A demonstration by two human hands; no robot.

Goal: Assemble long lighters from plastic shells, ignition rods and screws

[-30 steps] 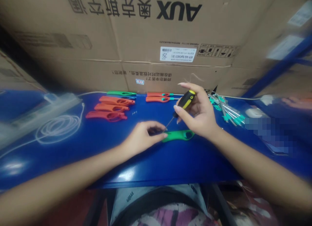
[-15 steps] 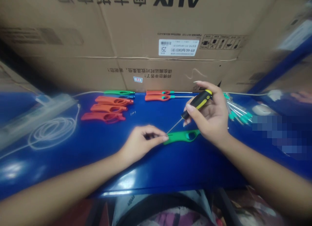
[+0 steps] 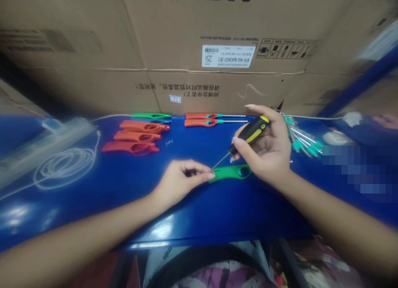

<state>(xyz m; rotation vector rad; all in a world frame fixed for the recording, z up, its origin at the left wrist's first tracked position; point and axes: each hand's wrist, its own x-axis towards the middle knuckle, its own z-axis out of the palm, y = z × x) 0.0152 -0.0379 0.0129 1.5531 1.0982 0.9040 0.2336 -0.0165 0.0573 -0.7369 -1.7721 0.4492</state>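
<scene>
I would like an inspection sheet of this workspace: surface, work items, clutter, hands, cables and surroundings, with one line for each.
Surface: glossy blue table, with light reflections.
Work items: green handle lies flat; screwdriver slants down to its left end, exact contact of the tip unclear.
Clutter: three orange-red handles at left; two orange handles with metal rods at back; teal-ended rods piled at right.
Hands: left hand pinches the green handle's left end; right hand grips the screwdriver.
Cables: white cable loosely coiled at left.
Surroundings: large cardboard box behind the table, print upside down.
</scene>
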